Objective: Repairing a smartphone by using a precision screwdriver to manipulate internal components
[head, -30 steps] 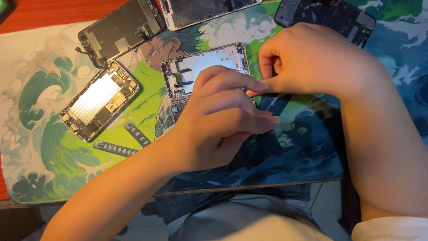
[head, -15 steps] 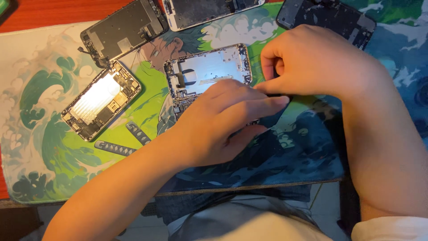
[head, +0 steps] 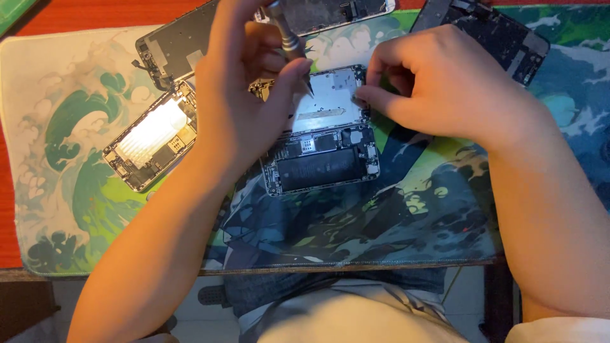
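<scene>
Left hand (head: 244,95) — screwdriver (head: 289,41) over opened phone (head: 321,136)

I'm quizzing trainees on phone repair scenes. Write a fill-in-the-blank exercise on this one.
1. The left hand holds a slim metal ____ with its tip over the opened phone.
2. The right hand rests its fingertips on the phone's ____ edge as seen in the picture.
3. Everything lies on a mat printed with green and blue ____.
4. A second opened phone lies to the ____ of the left hand in the picture.

Missing words: screwdriver; right; waves; left
</scene>
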